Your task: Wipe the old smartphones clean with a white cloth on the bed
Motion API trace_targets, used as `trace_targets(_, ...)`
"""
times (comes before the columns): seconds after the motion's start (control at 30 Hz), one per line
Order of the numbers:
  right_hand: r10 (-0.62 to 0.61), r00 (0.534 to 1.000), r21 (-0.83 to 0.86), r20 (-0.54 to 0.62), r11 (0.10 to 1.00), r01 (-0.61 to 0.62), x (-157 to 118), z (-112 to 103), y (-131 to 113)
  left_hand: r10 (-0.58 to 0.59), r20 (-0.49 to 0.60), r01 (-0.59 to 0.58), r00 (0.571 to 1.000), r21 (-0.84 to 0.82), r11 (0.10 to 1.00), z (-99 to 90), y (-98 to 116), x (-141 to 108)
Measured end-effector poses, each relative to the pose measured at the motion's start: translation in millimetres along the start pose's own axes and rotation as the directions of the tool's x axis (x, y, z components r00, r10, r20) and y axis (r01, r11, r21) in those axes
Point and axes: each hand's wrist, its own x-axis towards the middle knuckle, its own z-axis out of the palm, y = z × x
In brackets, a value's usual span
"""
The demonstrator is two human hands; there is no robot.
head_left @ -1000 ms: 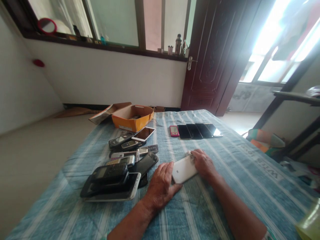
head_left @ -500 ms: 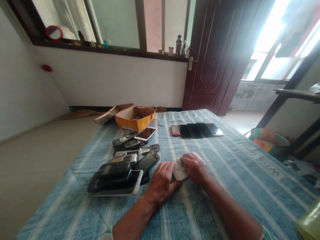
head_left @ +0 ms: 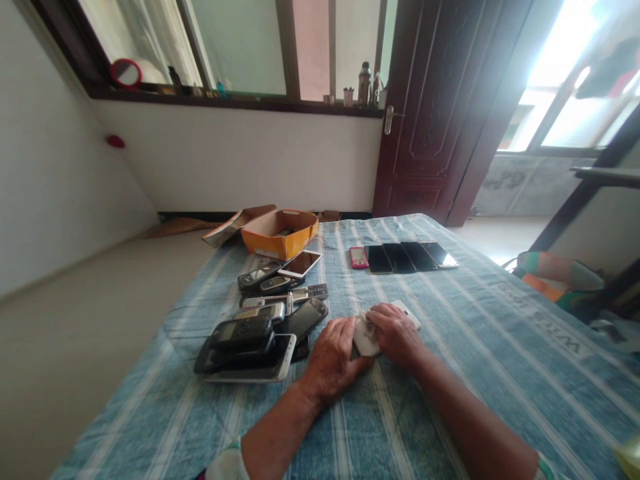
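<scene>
A white phone [head_left: 367, 343] lies back up on the tablecloth between my hands, its far end showing past my right fingers. My left hand [head_left: 334, 357] grips its near left edge, thumb along the bottom side. Bent over the phone's back, my right hand [head_left: 395, 331] presses a crumpled pale piece that looks like tissue [head_left: 368, 323] against it; the fingers partly hide it. Left of my hands is a pile of old phones, with a black phone [head_left: 241, 331] on top of a large white-edged phone [head_left: 285, 360]. A dark slider phone [head_left: 306, 319] lies nearest my left hand.
An open orange box [head_left: 280, 243] stands at the table's far left, its lid beside it. Behind my hands, a pink phone [head_left: 359, 258] and several dark phones [head_left: 395, 257] lie in an overlapping row. Striped blue cloth [head_left: 450, 400] covers the table.
The whole view has shifted a little, so things appear further right. My right hand has moved slightly over the phone's back; the left keeps its grip.
</scene>
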Motion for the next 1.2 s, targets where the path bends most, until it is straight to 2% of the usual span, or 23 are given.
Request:
trace_targets(0.17,-0.116,0.993,0.083,0.036,0.990,0.113,-1,2,-10,0.009,-0.017,-0.009,1.000,0.003,1.000,2.6,-4,-1)
trace_targets(0.47,-0.108,0.994,0.081,0.011,0.991,0.107,-1,5,-8,0.013,-0.027,-0.013,1.000,0.004,1.000,5.9,-6,-2)
trace_targets(0.83,-0.249,0.967,0.193,0.055,0.953,0.234,-2,-1,-21,0.004,-0.012,-0.004,1.000,-0.011,1.000,9.3,-8,-3)
trace_targets(1.03,-0.161,0.985,0.143,0.064,0.978,0.150,0,0,-20,0.001,-0.018,-0.001,1.000,-0.019,1.000,8.6,-8,-3)
trace_targets(1.2,0.028,0.995,0.000,0.092,1.000,-0.028,1,-2,-11,-0.003,-0.001,0.003,1.000,-0.019,1.000,3.3,-4,-1)
